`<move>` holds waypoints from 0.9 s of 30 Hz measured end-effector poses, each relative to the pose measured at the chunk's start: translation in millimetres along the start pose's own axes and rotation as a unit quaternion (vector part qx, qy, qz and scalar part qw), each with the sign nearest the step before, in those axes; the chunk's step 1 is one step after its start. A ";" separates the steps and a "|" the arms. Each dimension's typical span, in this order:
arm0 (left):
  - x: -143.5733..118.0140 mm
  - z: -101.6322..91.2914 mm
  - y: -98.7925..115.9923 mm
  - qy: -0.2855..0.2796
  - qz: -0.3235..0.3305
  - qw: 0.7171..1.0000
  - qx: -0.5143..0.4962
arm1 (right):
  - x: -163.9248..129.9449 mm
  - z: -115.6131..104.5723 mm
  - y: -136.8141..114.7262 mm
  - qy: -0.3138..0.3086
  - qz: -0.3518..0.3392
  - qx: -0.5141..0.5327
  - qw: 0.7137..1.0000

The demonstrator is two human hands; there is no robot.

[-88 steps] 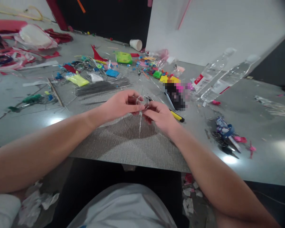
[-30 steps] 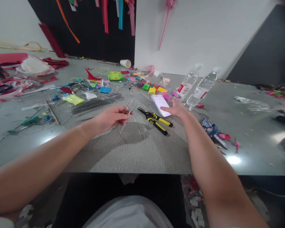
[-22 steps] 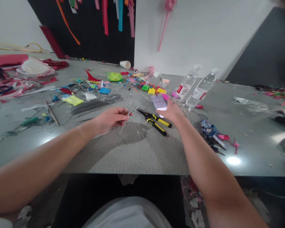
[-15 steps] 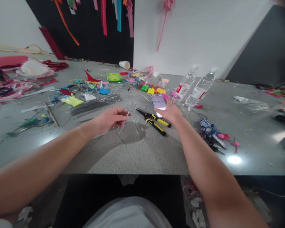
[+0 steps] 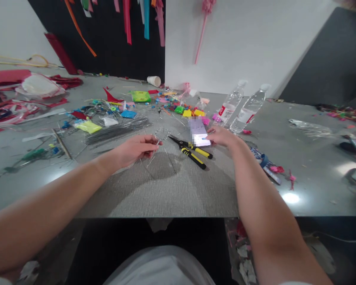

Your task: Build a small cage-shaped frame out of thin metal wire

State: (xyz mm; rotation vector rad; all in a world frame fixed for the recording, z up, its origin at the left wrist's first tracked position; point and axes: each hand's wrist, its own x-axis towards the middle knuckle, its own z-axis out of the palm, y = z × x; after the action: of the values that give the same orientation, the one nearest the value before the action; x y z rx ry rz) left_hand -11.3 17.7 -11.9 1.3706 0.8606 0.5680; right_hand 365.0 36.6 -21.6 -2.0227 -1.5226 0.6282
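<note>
Table edge (image 5: 166, 211) nearest me, grey and textured; my lap below it.

My left hand (image 5: 135, 149) rests low on the table, fingers pinched shut on a thin wire piece (image 5: 161, 134): a small loop standing above the fingertips, loose ends trailing down toward me. Wire is fine and hard to trace against the table.

Just right of the loop lie pliers (image 5: 192, 152), yellow-and-black handles pointing right, not touched by either hand.

My right hand (image 5: 224, 136) is well apart from the left, lying flat on the table with fingertips at the right edge of a phone (image 5: 199, 132). Screen lit, contents blurred. Cannot tell whether the fingers grip the phone or only touch it.

Further right, a small heap of blue and pink scraps (image 5: 268, 164).

Beyond the left hand, a bundle of dark wires (image 5: 118, 128). Behind the phone, bright plastic bits (image 5: 184, 109) and two clear bottles (image 5: 240, 109), tilted. Far back, a paper cup (image 5: 153, 80) lying on its side by the dark wall.
</note>
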 end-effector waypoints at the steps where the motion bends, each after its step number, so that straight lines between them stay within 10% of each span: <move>1: 0.2 -0.2 -0.3 0.001 -0.001 1.000 -0.001 | -0.3 -0.5 -1.0 -0.018 0.011 0.007 1.000; 19: 1.1 0.7 -0.1 0.019 -0.017 1.000 -0.007 | 4.1 -3.2 6.9 -0.077 0.033 0.045 0.995; 27: 3.8 -3.7 -3.8 0.031 -0.002 0.999 -0.023 | 15.2 10.4 10.9 0.068 -0.030 0.077 0.994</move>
State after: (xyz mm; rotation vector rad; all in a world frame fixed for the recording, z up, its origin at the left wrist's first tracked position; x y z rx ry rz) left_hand -12.5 22.4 -16.3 1.3146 0.8954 0.6262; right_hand 370.0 50.1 -37.4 -1.8585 -1.4058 0.5534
